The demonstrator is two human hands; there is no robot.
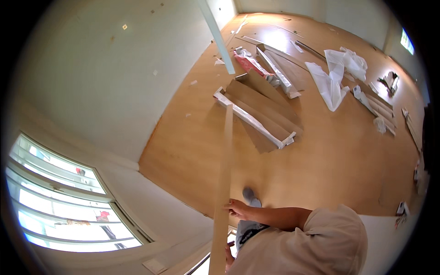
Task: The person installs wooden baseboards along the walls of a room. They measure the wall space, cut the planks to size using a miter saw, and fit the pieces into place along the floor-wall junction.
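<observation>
A long, flat beige strip [223, 160] runs from the lower edge up toward the middle of the view, its upper end overlapping an opened cardboard package. My right hand [239, 209] grips the strip's right edge, with the arm stretched across from a beige short sleeve. Lower down, my left hand [229, 257] is at the same strip, its fingers curled by the edge and partly hidden behind it. What the strip is made of, I cannot tell. Below my right arm show grey-blue trousers and one grey shoe [249, 194] on the floor.
The opened cardboard package [270, 103] lies on the wood-coloured floor, another carton [278, 73] behind it. White plastic sheeting [332, 78] and more packaging [376, 107] lie to the right. A pale strip [217, 39] slants down from the top. A slatted window [68, 201] is at left.
</observation>
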